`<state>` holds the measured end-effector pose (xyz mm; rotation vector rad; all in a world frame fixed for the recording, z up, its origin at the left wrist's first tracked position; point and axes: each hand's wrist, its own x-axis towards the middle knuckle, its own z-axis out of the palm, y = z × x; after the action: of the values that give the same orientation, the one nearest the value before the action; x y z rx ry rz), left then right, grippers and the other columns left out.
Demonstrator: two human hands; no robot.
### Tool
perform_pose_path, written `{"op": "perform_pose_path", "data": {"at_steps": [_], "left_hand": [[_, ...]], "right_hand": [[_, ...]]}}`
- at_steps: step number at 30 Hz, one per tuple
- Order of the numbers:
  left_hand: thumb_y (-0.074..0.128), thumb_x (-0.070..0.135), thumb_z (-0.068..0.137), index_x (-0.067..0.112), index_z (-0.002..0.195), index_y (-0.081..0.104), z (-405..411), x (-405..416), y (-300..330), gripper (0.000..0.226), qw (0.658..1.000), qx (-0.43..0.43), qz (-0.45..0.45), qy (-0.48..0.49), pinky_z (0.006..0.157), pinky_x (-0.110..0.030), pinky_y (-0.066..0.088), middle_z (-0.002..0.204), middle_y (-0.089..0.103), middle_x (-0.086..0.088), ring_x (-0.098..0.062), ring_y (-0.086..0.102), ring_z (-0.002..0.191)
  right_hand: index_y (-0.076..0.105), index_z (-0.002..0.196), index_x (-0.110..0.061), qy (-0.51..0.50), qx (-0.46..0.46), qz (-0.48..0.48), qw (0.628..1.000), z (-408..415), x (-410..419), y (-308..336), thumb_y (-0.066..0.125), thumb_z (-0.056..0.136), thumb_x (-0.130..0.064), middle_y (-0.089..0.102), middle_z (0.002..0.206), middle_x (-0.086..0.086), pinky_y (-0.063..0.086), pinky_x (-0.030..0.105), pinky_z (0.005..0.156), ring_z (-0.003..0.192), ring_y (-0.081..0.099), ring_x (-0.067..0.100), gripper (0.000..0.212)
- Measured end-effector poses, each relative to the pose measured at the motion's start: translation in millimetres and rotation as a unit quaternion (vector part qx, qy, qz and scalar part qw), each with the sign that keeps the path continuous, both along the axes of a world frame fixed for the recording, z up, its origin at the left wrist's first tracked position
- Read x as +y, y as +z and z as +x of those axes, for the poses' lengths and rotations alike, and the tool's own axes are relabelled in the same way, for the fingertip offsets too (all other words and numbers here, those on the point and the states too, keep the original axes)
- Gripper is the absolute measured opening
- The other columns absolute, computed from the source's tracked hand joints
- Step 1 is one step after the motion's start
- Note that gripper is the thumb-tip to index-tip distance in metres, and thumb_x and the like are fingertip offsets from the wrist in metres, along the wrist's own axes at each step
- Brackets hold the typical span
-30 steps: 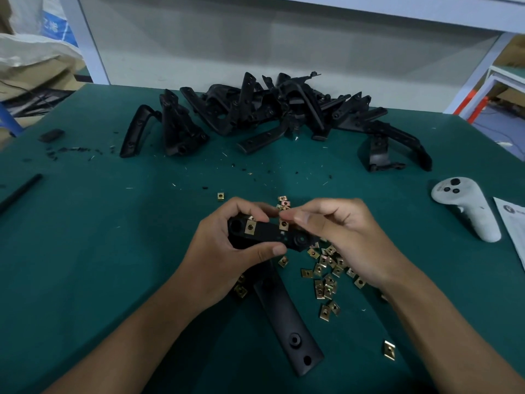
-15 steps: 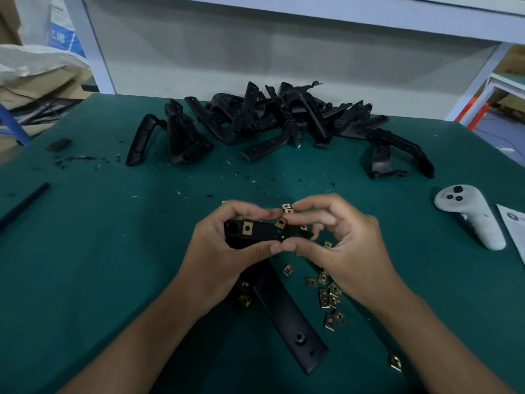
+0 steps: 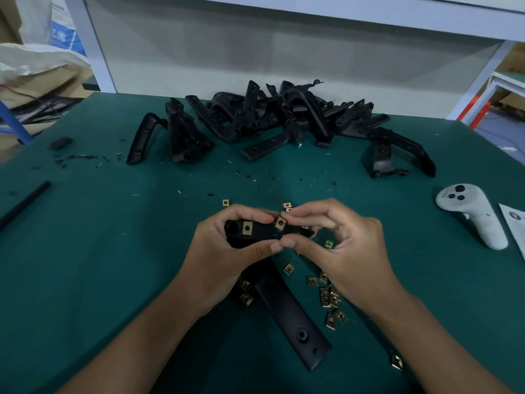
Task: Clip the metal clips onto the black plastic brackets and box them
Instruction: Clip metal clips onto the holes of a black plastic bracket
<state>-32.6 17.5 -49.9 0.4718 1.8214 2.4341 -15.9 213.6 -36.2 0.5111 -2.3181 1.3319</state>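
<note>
My left hand point(image 3: 224, 260) grips the upper arm of a black plastic bracket point(image 3: 295, 325) whose long leg runs down toward me on the green table point(image 3: 99, 265). One brass metal clip point(image 3: 247, 227) sits clipped on that arm. My right hand point(image 3: 341, 248) pinches a second metal clip point(image 3: 280, 222) against the arm's top edge, thumb under the bracket. Several loose clips point(image 3: 331, 298) lie scattered on the table below and right of my hands. A pile of black brackets point(image 3: 272, 120) lies at the far side.
A white handheld controller point(image 3: 471, 214) and a paper sheet point(image 3: 515, 223) lie at the right edge. A black rod point(image 3: 24, 204) lies at the left, with small black scraps point(image 3: 76, 159) behind it. Sacks and cardboard boxes point(image 3: 34, 69) stand beyond the left corner.
My right hand has brought the second clip onto the bracket arm and turned so that its thumb meets my left thumb below. The view shifted slightly downward.
</note>
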Motion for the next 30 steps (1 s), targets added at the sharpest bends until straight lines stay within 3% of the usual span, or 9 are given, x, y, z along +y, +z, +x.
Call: {"op": "perform_pose_path", "data": {"at_steps": [5,9,14,18,20,26,30], "left_hand": [[0.086,0.012,0.065,0.023,0.085,0.075,0.6,-1.6,-0.1,0.025,1.000,-0.014,-0.025,0.011,0.074,-0.016,0.056,0.097,0.079,-0.004,-0.011,0.075,0.087],[0.085,0.011,0.066,0.013,0.090,0.072,1.2,-1.2,0.8,0.028,0.999,-0.007,-0.042,0.017,0.073,-0.012,0.054,0.092,0.078,0.005,-0.005,0.073,0.083],[0.086,0.012,0.067,0.016,0.090,0.072,1.4,-0.5,1.3,0.027,0.999,-0.013,-0.037,0.020,0.070,-0.014,0.054,0.088,0.078,0.002,-0.006,0.073,0.079],[0.085,0.012,0.067,0.021,0.088,0.073,0.0,-0.8,1.9,0.026,1.000,0.004,-0.019,0.018,0.079,-0.018,0.056,0.104,0.078,0.000,-0.013,0.074,0.096],[0.088,0.017,0.065,0.028,0.085,0.075,-0.5,-1.9,2.5,0.027,1.000,-0.001,-0.013,0.018,0.080,-0.019,0.056,0.103,0.078,0.000,-0.013,0.074,0.095],[0.083,0.012,0.067,0.029,0.083,0.074,-0.1,-1.1,3.5,0.025,1.000,0.005,-0.008,0.016,0.078,-0.017,0.055,0.098,0.078,-0.001,-0.012,0.073,0.090],[0.083,0.014,0.069,0.029,0.083,0.073,1.0,-2.3,3.1,0.024,1.000,0.011,-0.025,0.013,0.078,-0.017,0.055,0.097,0.077,0.001,-0.011,0.072,0.089]], "right_hand": [[0.072,0.107,-0.023,0.003,0.033,0.037,0.999,0.8,-2.2,2.5,0.078,0.083,-0.038,0.076,0.104,-0.018,0.057,0.023,0.082,0.097,0.069,-0.008,0.029],[0.074,0.108,-0.018,0.006,0.039,0.054,0.998,1.0,-3.3,2.0,0.078,0.086,-0.030,0.076,0.105,-0.015,0.058,0.033,0.085,0.103,0.070,0.000,0.025],[0.065,0.124,-0.030,0.028,-0.023,0.046,0.998,1.3,-2.9,3.5,0.072,0.092,-0.039,0.072,0.113,-0.022,0.053,0.026,0.088,0.113,0.066,0.002,0.034],[0.062,0.130,-0.029,0.036,-0.039,0.074,0.996,-0.3,-1.0,0.2,0.067,0.096,-0.038,0.062,0.121,-0.022,0.048,0.018,0.091,0.119,0.060,0.006,0.035],[0.063,0.128,-0.027,0.035,-0.049,0.085,0.995,-1.7,0.7,-0.7,0.067,0.095,-0.034,0.061,0.118,-0.021,0.047,0.019,0.088,0.117,0.059,0.009,0.034],[0.067,0.111,-0.028,0.028,-0.042,0.086,0.995,-2.6,-1.2,-2.8,0.068,0.091,-0.028,0.063,0.100,-0.017,0.047,0.023,0.076,0.097,0.061,0.011,0.020],[0.067,0.108,-0.025,0.041,-0.040,0.089,0.994,-3.2,-0.5,-2.6,0.068,0.091,-0.028,0.061,0.099,-0.017,0.044,0.017,0.077,0.096,0.061,0.011,0.017]]}}
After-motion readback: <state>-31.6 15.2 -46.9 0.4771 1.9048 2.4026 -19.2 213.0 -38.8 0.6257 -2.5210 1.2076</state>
